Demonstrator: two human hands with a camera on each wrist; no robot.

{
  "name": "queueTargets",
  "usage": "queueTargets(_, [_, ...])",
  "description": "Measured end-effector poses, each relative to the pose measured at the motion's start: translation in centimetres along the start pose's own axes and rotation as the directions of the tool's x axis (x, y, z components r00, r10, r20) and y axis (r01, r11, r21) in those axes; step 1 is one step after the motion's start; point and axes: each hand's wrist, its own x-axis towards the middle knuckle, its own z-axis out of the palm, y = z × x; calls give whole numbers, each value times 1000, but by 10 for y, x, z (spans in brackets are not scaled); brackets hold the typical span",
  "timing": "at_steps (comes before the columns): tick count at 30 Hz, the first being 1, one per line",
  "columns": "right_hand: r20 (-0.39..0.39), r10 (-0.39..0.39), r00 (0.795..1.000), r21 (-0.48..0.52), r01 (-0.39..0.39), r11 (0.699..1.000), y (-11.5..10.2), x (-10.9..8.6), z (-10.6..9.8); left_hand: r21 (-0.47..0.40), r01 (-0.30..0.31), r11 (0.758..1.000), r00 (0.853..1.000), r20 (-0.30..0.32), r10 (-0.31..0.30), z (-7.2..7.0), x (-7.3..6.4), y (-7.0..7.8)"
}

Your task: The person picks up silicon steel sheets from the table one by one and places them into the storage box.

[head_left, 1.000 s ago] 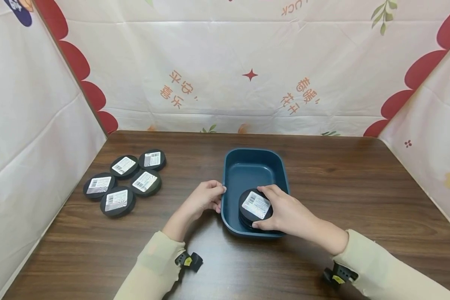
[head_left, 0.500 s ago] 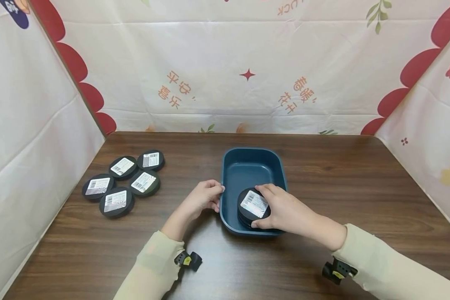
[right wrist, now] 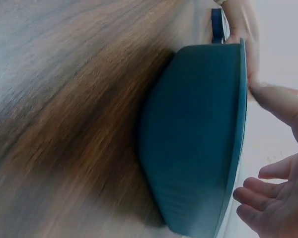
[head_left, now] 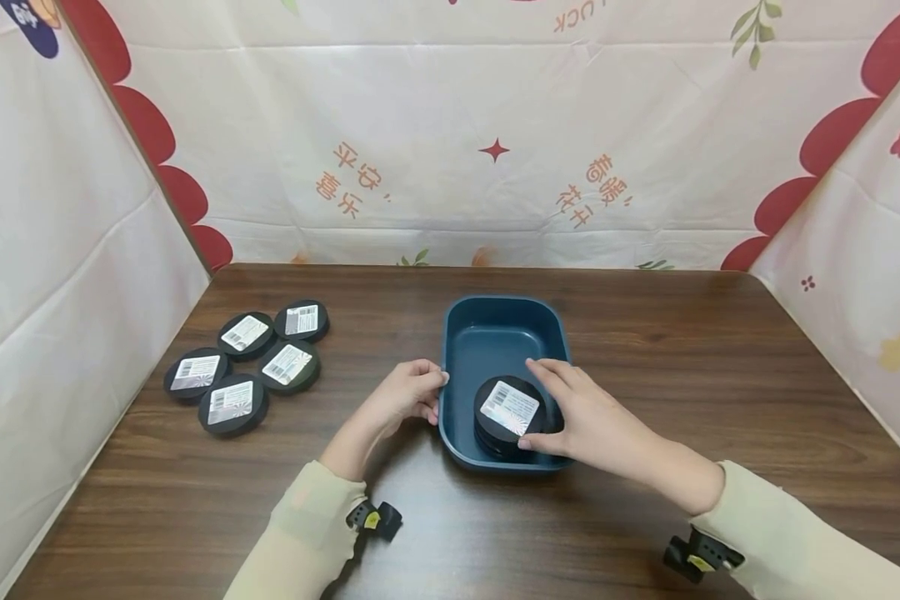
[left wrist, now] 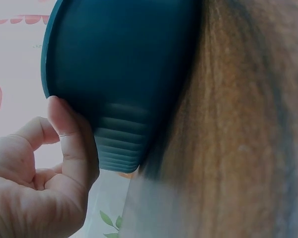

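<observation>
A dark blue plastic basin [head_left: 495, 342] with rounded corners stands on the table. At its left rim my left hand [head_left: 408, 393] holds the edge between thumb and fingers; the left wrist view shows the same hand [left wrist: 54, 163] against the basin's outer wall. Inside the near end lies a stack of black round discs [head_left: 510, 408], the top one with a white barcode label. My right hand [head_left: 596, 417] is at the right of this stack, fingers spread apart around a gap, holding nothing. In the right wrist view its fingers [right wrist: 263, 196] are over the basin's rim.
On the left of the brown wooden table [head_left: 682, 375] lie several more labelled black discs [head_left: 288, 365], close together and flat. White printed cloth [head_left: 450, 125] hangs behind the table and along both sides.
The right hand has let go of the top disc and drawn back to the right, its fingers opening. The disc stays on the stack. The left hand keeps its place at the rim.
</observation>
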Motion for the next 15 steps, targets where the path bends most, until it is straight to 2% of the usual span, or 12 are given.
queueTargets(8, [-54,59,997,26,-58,998,15,-12,-5,-1,6,1000,1000,6,-6,0,-1,2])
queueTargets(12, [-110,138,984,60,-132,989,21,-13,-7,6,7,1000,1000,0,-7,0,-2,2])
queueTargets(15, [-116,207,971,112,-194,975,27,-14,-6,11,5,1000,1000,4,-5,0,-2,2])
